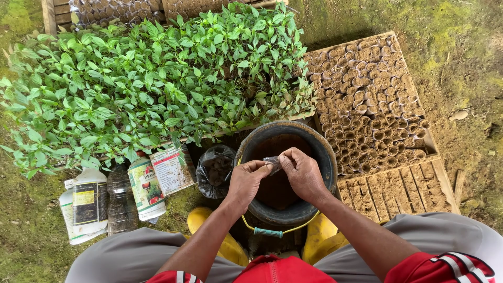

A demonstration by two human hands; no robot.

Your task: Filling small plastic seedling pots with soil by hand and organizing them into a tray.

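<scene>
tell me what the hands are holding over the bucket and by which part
Both the left hand and right hand pinch a small clear plastic bag by its top edge, fingertips at either side, above the dark round bucket of soil.

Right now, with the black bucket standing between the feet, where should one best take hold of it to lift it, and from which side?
Probably by the wire handle's teal grip, which hangs over the near rim of the black bucket. Come from the person's own side, from above. Both hands are above the opening, pinching a small clear bag.
</scene>
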